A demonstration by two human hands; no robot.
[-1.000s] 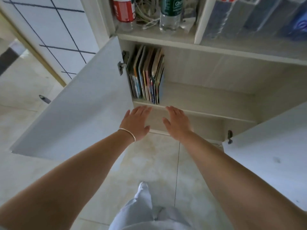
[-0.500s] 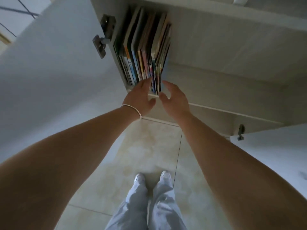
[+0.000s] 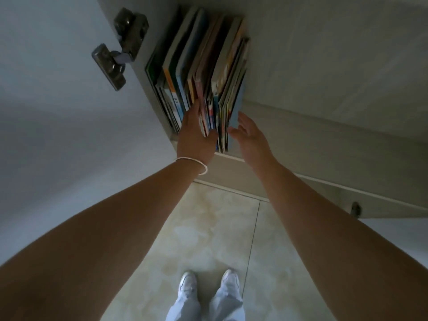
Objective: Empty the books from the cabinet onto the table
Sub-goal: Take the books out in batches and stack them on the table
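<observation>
Left hand [image 3: 195, 135] now slid among books [image 3: 203, 72]; right hand [image 3: 249, 135] reached stack's right side.

Thin, colourful books [image 3: 203, 72] are standing upright, packed together against the left wall of the open cabinet [image 3: 324, 66].

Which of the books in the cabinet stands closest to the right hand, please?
The light blue book at the right end of the row; the right hand is open just beside it, while the other books stand further left.
</observation>
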